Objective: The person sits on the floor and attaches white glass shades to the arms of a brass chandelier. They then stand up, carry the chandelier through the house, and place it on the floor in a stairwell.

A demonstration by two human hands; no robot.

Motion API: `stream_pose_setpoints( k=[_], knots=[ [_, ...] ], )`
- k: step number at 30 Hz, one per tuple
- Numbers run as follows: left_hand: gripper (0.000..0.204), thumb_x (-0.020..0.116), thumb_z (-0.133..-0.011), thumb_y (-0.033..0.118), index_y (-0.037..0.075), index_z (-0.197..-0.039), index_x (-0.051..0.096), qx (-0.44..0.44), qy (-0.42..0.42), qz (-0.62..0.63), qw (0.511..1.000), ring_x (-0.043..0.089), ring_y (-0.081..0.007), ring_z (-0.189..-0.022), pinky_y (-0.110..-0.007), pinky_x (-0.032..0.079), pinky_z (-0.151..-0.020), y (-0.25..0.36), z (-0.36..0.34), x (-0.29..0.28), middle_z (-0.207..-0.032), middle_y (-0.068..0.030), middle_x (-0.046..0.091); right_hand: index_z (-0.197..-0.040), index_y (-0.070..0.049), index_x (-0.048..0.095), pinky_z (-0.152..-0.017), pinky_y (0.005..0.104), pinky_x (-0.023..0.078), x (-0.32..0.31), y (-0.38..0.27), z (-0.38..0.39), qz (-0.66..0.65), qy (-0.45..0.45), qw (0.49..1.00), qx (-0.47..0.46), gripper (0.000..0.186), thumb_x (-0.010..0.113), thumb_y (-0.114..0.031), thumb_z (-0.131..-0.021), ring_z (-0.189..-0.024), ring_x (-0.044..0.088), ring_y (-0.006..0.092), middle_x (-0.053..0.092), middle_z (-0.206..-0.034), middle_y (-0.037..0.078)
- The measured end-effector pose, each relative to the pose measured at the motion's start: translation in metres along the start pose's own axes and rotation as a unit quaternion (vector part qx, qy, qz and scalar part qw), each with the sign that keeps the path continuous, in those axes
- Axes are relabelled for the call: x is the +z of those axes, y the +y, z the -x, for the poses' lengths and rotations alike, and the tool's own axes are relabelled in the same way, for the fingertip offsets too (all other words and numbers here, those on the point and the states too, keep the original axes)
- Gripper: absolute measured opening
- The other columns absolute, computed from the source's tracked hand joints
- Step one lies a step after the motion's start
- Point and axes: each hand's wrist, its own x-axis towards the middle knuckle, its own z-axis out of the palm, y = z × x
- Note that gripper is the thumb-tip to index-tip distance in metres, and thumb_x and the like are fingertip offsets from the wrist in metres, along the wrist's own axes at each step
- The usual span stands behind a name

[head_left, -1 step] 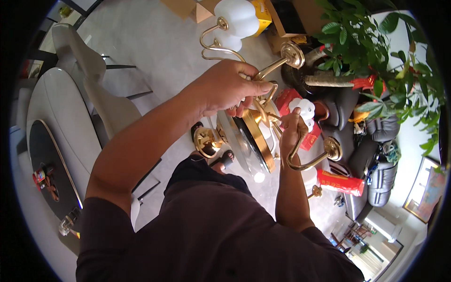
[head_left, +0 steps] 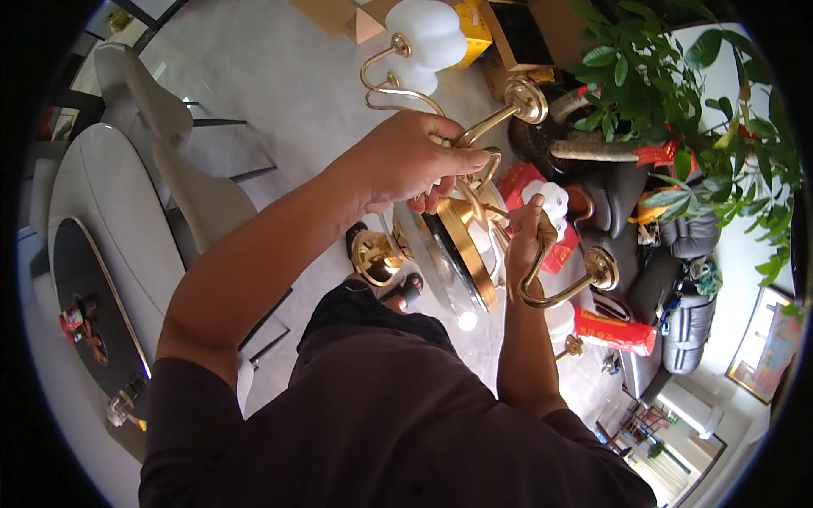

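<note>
- At nine o'clock stands a round white table (head_left: 102, 212) with a dark inlay. A pale chair (head_left: 161, 144) is pulled up beside it at about ten.
- The left hand (head_left: 406, 161), just above centre, is closed over a curved brass arm of the brass chandelier (head_left: 464, 254), fingers wrapped and thumb on top. The fixture is held in the air at the middle of the view, above the tiled floor and the person's sandalled feet.
- Two white glass shades (head_left: 432, 30) rise from the chandelier at twelve o'clock.
- The right hand (head_left: 527, 233), just right of centre, is clenched round another curved arm (head_left: 559, 292) that sweeps out toward four. A small white shade (head_left: 550, 201) touches its fingertips.
- A leafy plant (head_left: 677, 93) fills one to two o'clock. A red packet (head_left: 614, 330) and a dark sofa (head_left: 686, 322) lie at four.
- Against the earlier picture nothing has shifted: both hands keep the same hold, so the chandelier is steady between them.
</note>
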Motion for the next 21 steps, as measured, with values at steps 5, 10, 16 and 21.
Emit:
stream_pose_setpoints(
  k=[5,10,16,21],
  knots=[
    [0.026,0.068,-0.092,0.032,0.006,-0.093,0.065,0.011,0.046,0.069,0.996,0.054,-0.0097,-0.05,-0.025,0.039,-0.044,0.014,-0.009,-0.047,-0.064,-0.0018,0.058,-0.057,-0.006,0.045,-0.052,0.0255,0.026,0.042,-0.011,-0.042,0.132,-0.005,0.988,-0.083,0.05,0.056,-0.025,-0.102,-0.057,0.034,0.0047,0.042,-0.056,-0.005],
    [0.028,0.068,-0.092,0.034,0.006,-0.09,0.065,0.023,0.082,0.09,0.992,0.054,-0.009,-0.05,-0.024,0.038,-0.044,0.038,-0.019,-0.072,-0.064,-0.0008,0.058,-0.055,-0.005,0.045,-0.052,0.0256,0.027,0.078,-0.034,-0.077,0.098,-0.033,0.994,-0.02,0.052,0.06,-0.025,-0.1,-0.059,0.033,0.0042,0.042,-0.059,-0.007],
    [0.027,0.069,-0.093,0.034,0.007,-0.09,0.066,0.042,0.112,0.075,0.99,0.054,-0.009,-0.05,-0.023,0.037,-0.042,0.081,-0.047,-0.093,-0.063,-0.0004,0.057,-0.056,-0.003,0.05,-0.054,0.027,0.029,0.119,-0.043,-0.136,0.092,-0.031,0.994,-0.05,0.052,0.058,-0.027,-0.101,-0.057,0.036,0.0055,0.044,-0.055,-0.003],
    [0.026,0.068,-0.093,0.032,0.007,-0.09,0.066,0.066,0.155,0.057,0.984,0.053,-0.0102,-0.048,-0.024,0.036,-0.041,0.125,-0.068,-0.127,-0.062,-0.0008,0.057,-0.054,-0.003,0.049,-0.053,0.0272,0.03,0.17,-0.05,-0.193,0.072,-0.044,0.996,-0.033,0.055,0.058,-0.03,-0.1,-0.055,0.038,0.006,0.046,-0.053,-0.002]
  ],
)
